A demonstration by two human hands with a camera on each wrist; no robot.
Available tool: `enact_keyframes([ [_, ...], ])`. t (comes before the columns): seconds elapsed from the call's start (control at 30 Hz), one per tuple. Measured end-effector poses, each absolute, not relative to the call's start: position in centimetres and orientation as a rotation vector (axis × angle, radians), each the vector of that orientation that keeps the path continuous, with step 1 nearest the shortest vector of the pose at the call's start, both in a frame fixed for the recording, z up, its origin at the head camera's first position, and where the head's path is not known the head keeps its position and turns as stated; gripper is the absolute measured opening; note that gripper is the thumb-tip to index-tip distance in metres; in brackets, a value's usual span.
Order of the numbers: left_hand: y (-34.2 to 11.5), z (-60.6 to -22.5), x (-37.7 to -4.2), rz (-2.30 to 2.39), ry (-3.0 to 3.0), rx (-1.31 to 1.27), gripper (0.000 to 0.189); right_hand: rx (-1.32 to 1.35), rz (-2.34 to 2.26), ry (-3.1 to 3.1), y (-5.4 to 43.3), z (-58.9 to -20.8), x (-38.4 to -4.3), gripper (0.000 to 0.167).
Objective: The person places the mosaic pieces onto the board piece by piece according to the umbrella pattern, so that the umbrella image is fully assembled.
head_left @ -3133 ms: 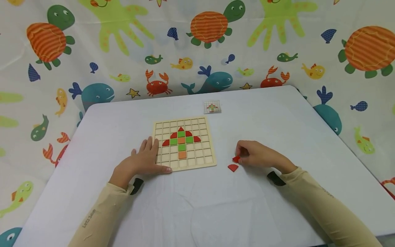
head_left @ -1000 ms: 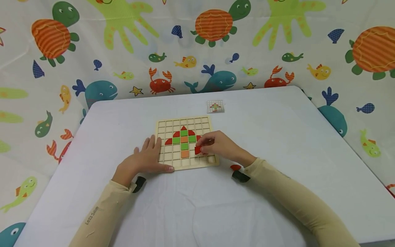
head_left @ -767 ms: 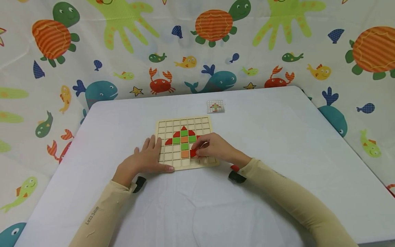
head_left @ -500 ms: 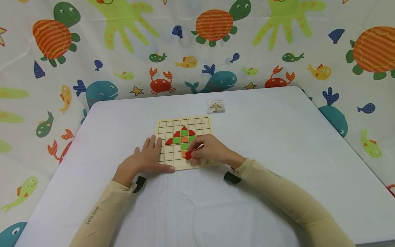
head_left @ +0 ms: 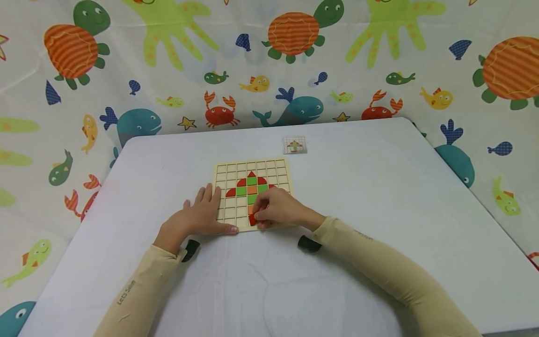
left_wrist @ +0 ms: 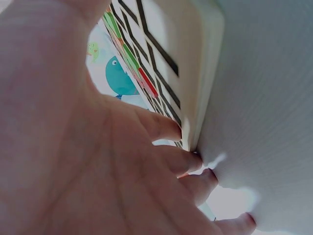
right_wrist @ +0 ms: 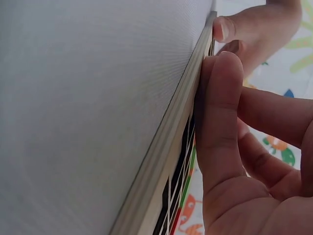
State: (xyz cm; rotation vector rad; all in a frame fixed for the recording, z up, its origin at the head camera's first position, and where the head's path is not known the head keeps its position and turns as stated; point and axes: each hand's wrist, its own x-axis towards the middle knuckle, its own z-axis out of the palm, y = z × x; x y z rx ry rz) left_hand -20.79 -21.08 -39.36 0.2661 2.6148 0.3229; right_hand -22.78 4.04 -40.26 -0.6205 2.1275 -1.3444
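A wooden grid board (head_left: 230, 211) lies on the white table, bearing red, green and orange tiles in a tree-like or arrow-like pattern. My left hand (head_left: 191, 220) rests spread along the board's left edge, thumb at the near left corner. In the left wrist view, its fingers (left_wrist: 188, 161) touch the board's side. My right hand (head_left: 280, 208) pinches a red quarter-circle tile (head_left: 252, 220) low over the board, just below the lower orange square, which it partly covers. In the right wrist view, the thumb (right_wrist: 222, 112) lies along the board's near edge and hides most of the tile.
A small picture card (head_left: 294, 145) with a similar coloured pattern lies behind the board. Black wrist devices (head_left: 309, 244) sit under both sleeves. A curtain (head_left: 177, 93) with sea animals hangs behind the table.
My right hand has picked up one red tile right of the board and carried it left, then down to below the orange square. The other loose red tile is now hidden. The left hand stays put.
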Motion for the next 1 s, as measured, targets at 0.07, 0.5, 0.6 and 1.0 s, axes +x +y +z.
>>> enact_keyframes([
  [0.07,-21.1,-39.3,-20.8,0.328,2.613,0.267,0.14,-0.619,-1.343,2.122,4.0,-40.3,-22.8,0.004],
  [0.5,-21.0,-39.2,-20.9,0.319,2.606,0.259,0.14,-0.668,-1.319,2.126,3.6,-40.4,-22.7,0.007],
  [0.6,-21.0,-39.2,-20.9,0.327,2.603,0.257,0.14,-0.691,-1.32,2.121,3.9,-40.4,-22.7,0.007],
  [1.0,-20.9,-38.9,-20.6,0.341,2.605,0.251,0.14,-0.701,-1.271,2.255,8.1,-39.6,-22.5,0.009],
])
